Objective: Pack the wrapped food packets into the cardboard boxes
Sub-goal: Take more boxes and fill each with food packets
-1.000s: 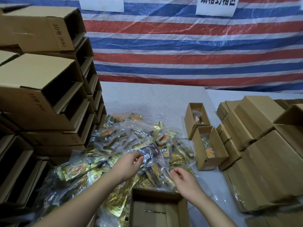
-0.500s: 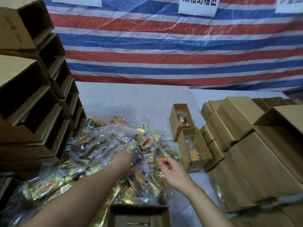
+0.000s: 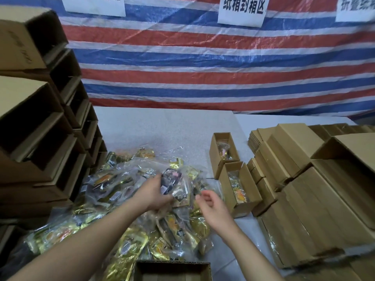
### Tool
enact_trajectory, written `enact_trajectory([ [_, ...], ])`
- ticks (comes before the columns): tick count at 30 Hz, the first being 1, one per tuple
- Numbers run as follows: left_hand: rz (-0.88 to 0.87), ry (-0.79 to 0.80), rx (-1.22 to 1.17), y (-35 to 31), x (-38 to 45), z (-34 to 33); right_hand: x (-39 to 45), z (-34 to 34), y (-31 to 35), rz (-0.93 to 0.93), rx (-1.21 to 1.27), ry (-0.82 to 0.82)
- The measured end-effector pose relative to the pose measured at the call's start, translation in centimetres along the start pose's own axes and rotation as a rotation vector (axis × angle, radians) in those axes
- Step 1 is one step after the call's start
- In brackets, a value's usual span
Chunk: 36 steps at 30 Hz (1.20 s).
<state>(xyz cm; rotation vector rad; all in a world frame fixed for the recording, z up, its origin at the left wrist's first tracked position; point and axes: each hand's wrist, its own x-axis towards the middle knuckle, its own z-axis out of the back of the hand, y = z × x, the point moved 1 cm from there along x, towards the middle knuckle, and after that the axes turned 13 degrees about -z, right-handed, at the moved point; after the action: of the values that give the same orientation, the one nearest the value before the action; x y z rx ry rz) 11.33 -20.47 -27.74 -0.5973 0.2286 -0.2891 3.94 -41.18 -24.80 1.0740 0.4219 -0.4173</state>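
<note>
My left hand (image 3: pixel 155 192) is at centre frame, fingers curled round a dark wrapped packet (image 3: pixel 172 179) that sits on top of the packet pile (image 3: pixel 125 199), so that grip is closed on the packet. My right hand (image 3: pixel 211 206) is just at 3 o'clock of it, above the pile's right edge, fingers loosely curled and holding nothing I can see; it is not touching the dark packet.

The pile of gold and clear wrapped food packets spreads over the grey desk (image 3: pixel 162 126) from centre down to 7 o'clock.

Two small open boxes stand at 2 o'clock of the hands. The near small box (image 3: pixel 253 191) has an orange-and-gold packet lying inside it. The far small box (image 3: pixel 215 153) touches its far end and also holds a packet, contents blurred.

An open-topped front box (image 3: pixel 172 267) is at 6 o'clock, cut off by the frame edge.

Stack of open cartons (image 3: pixel 36 126) on their sides fills 9 to 11 o'clock. Flattened cardboard stacks (image 3: pixel 314 209) fill 3 to 4 o'clock, just beside the small boxes.

Striped red, white and blue tarp (image 3: pixel 203 57) hangs at 12 o'clock with white paper signs (image 3: pixel 242 11) on it.
</note>
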Motion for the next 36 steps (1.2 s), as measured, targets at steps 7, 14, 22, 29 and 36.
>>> enact_trajectory([
  [7, -0.310, -0.267, -0.435, -8.9, -4.4, 7.2, -1.4, -0.8, 7.0, 0.021, 0.715, 0.327],
  [14, -0.379, -0.414, -0.284, -12.0, -6.6, 8.7, -3.9, -0.5, 10.2, 0.132, 0.912, 0.438],
  [22, -0.384, -0.158, -0.165, -11.3, -9.1, 9.3, -5.2, 1.0, 8.4, 0.147, 0.839, 0.415],
  [29, -0.198, 0.163, -0.197, -2.8, -14.9, 3.9, -6.1, 2.9, 4.4, 0.066, 0.665, 0.442],
  [36, -0.035, 0.292, -0.229, 2.6, -18.2, -2.7, -9.9, 1.4, 2.1, 0.290, 0.138, 0.364],
])
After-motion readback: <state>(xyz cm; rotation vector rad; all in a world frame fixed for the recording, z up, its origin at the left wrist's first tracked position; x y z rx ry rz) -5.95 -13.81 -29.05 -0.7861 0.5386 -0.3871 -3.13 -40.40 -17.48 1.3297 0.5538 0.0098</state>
